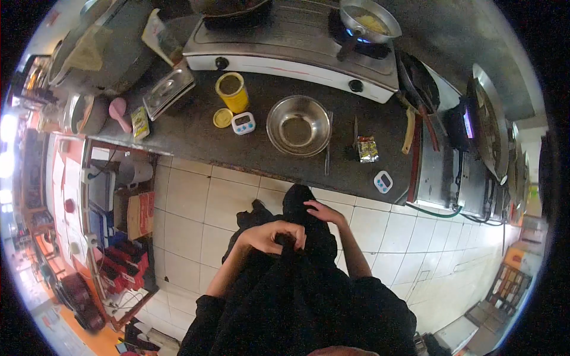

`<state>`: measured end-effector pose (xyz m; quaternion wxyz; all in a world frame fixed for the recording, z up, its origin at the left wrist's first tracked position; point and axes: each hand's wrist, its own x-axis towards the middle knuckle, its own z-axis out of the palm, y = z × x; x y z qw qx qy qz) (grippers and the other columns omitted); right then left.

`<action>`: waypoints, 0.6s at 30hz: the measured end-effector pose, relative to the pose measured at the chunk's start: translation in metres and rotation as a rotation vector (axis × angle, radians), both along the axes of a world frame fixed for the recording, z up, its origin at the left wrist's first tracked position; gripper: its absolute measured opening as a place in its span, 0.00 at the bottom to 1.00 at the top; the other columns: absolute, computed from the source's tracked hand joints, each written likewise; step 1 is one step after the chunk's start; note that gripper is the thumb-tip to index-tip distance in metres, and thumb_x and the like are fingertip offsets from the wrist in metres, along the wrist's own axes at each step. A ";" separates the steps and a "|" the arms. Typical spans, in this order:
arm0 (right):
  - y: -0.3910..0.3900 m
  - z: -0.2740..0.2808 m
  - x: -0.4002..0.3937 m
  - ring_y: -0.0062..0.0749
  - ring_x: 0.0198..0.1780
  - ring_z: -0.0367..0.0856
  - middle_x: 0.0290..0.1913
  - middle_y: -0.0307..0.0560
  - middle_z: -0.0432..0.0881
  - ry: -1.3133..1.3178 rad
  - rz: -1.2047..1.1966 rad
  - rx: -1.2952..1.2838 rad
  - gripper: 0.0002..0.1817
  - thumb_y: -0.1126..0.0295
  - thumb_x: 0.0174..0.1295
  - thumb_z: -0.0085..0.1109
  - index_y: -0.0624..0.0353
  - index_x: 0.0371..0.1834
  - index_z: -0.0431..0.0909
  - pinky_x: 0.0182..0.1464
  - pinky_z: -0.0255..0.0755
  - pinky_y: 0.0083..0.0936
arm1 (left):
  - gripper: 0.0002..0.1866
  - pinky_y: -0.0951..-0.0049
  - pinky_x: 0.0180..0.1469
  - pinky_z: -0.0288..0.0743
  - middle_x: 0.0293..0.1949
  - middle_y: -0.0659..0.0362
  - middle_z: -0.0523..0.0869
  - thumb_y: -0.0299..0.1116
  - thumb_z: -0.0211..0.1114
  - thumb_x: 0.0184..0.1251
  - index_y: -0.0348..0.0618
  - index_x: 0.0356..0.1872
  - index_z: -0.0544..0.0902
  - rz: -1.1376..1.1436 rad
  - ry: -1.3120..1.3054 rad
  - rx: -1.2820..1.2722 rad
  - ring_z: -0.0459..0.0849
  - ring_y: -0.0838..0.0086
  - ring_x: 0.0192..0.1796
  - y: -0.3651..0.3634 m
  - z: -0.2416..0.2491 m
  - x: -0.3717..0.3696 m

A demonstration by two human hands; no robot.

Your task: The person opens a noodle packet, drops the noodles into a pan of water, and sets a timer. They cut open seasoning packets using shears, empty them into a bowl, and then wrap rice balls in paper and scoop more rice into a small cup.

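My left hand (pixel 273 237) is closed on a bunch of black cloth (pixel 287 242) in front of my body. To its right, my right hand (pixel 324 212) rests against the dark clothing with its fingers apart. Both hands are below the counter edge. On the dark counter (pixel 196 130) above them sits a steel bowl (pixel 298 126) with a thin metal utensil (pixel 328 148) beside it. A yellow can (pixel 232 93), its round lid (pixel 222 118) and a white timer (pixel 243 123) are left of the bowl.
A pan (pixel 370 22) with yellowish food sits over a blue flame on the stove (pixel 261 41). A knife (pixel 355 132), a foil packet (pixel 367 149) and a second timer (pixel 383 182) lie right of the bowl. A pink scoop (pixel 119 113) is at left.
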<state>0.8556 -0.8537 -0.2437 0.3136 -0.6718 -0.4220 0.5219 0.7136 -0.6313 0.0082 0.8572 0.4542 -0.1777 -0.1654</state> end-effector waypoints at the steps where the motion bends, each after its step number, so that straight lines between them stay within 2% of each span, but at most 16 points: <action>1: -0.005 0.034 0.010 0.38 0.56 0.72 0.52 0.49 0.75 -0.003 0.033 -0.020 0.19 0.61 0.64 0.50 0.59 0.55 0.71 0.52 0.70 0.36 | 0.12 0.75 0.40 0.67 0.35 0.58 0.77 0.33 0.65 0.50 0.39 0.32 0.74 -0.002 -0.024 -0.016 0.74 0.76 0.37 -0.001 -0.004 0.007; 2: -0.007 0.068 0.020 0.37 0.55 0.73 0.52 0.49 0.76 -0.008 0.067 -0.039 0.19 0.61 0.65 0.49 0.59 0.54 0.72 0.53 0.70 0.35 | 0.19 0.73 0.41 0.68 0.34 0.56 0.77 0.44 0.64 0.49 0.37 0.33 0.74 -0.035 -0.022 -0.015 0.75 0.73 0.38 -0.003 -0.010 0.014; 4: 0.001 0.135 0.044 0.34 0.44 0.79 0.45 0.47 0.79 0.292 -0.084 -0.224 0.17 0.62 0.63 0.52 0.62 0.49 0.74 0.43 0.74 0.31 | 0.36 0.70 0.41 0.68 0.34 0.53 0.77 0.65 0.61 0.47 0.35 0.35 0.74 -0.097 -0.023 -0.014 0.76 0.68 0.39 -0.009 -0.020 0.026; 5: 0.007 0.152 0.059 0.33 0.39 0.81 0.42 0.47 0.81 0.440 -0.157 -0.312 0.16 0.62 0.63 0.53 0.63 0.46 0.75 0.38 0.76 0.30 | 0.38 0.70 0.40 0.68 0.34 0.53 0.78 0.67 0.60 0.46 0.35 0.36 0.74 -0.135 -0.037 -0.010 0.76 0.68 0.39 -0.010 -0.021 0.035; 7: 0.023 0.157 0.073 0.41 0.26 0.81 0.32 0.51 0.82 0.139 -0.378 -0.100 0.16 0.61 0.59 0.58 0.66 0.36 0.75 0.32 0.76 0.30 | 0.41 0.71 0.39 0.69 0.35 0.54 0.78 0.71 0.58 0.45 0.34 0.37 0.75 -0.213 -0.050 -0.014 0.77 0.69 0.38 -0.014 -0.023 0.043; 9: 0.053 0.141 0.077 0.48 0.27 0.80 0.32 0.57 0.80 -0.550 -0.645 0.013 0.16 0.62 0.54 0.62 0.66 0.33 0.74 0.32 0.76 0.35 | 0.41 0.72 0.38 0.70 0.36 0.55 0.79 0.70 0.59 0.45 0.34 0.38 0.76 -0.240 -0.076 0.017 0.77 0.70 0.37 -0.015 -0.029 0.053; 10: 0.066 0.134 0.079 0.49 0.28 0.80 0.32 0.57 0.80 -0.688 -0.693 0.005 0.16 0.62 0.53 0.62 0.66 0.33 0.74 0.32 0.76 0.36 | 0.40 0.72 0.37 0.70 0.36 0.55 0.79 0.70 0.59 0.45 0.34 0.38 0.76 -0.251 -0.092 0.035 0.78 0.71 0.37 -0.014 -0.029 0.058; 11: 0.078 0.127 0.079 0.50 0.29 0.80 0.32 0.58 0.79 -0.822 -0.742 -0.006 0.16 0.63 0.53 0.63 0.65 0.33 0.74 0.32 0.76 0.37 | 0.32 0.75 0.35 0.71 0.33 0.59 0.79 0.63 0.64 0.48 0.38 0.32 0.78 -0.201 -0.066 0.000 0.77 0.77 0.33 -0.016 -0.023 0.063; 12: 0.089 0.123 0.082 0.52 0.30 0.80 0.32 0.58 0.79 -0.959 -0.792 -0.015 0.16 0.63 0.52 0.63 0.65 0.34 0.74 0.33 0.76 0.38 | 0.30 0.76 0.35 0.71 0.32 0.59 0.79 0.61 0.63 0.51 0.38 0.32 0.78 -0.197 -0.055 0.024 0.77 0.77 0.33 -0.016 -0.021 0.068; 14: 0.102 0.119 0.086 0.53 0.29 0.79 0.29 0.58 0.79 -0.922 -0.827 -0.048 0.14 0.63 0.52 0.63 0.65 0.29 0.74 0.31 0.74 0.40 | 0.27 0.77 0.34 0.71 0.30 0.60 0.80 0.58 0.61 0.56 0.38 0.32 0.78 -0.194 -0.027 0.066 0.77 0.78 0.32 -0.016 -0.020 0.077; 16: 0.104 0.111 0.084 0.55 0.31 0.79 0.30 0.58 0.79 -0.872 -0.826 -0.135 0.14 0.63 0.52 0.62 0.64 0.27 0.75 0.32 0.74 0.41 | 0.16 0.76 0.32 0.72 0.28 0.60 0.80 0.43 0.58 0.65 0.37 0.33 0.78 -0.098 0.054 0.175 0.78 0.78 0.30 -0.021 -0.024 0.091; 18: 0.104 0.105 0.087 0.55 0.34 0.79 0.34 0.59 0.78 -0.815 -0.792 -0.249 0.13 0.62 0.52 0.62 0.63 0.28 0.75 0.34 0.74 0.42 | 0.11 0.75 0.32 0.72 0.27 0.58 0.81 0.36 0.58 0.65 0.36 0.33 0.78 0.060 -0.036 0.496 0.79 0.77 0.29 -0.024 -0.026 0.112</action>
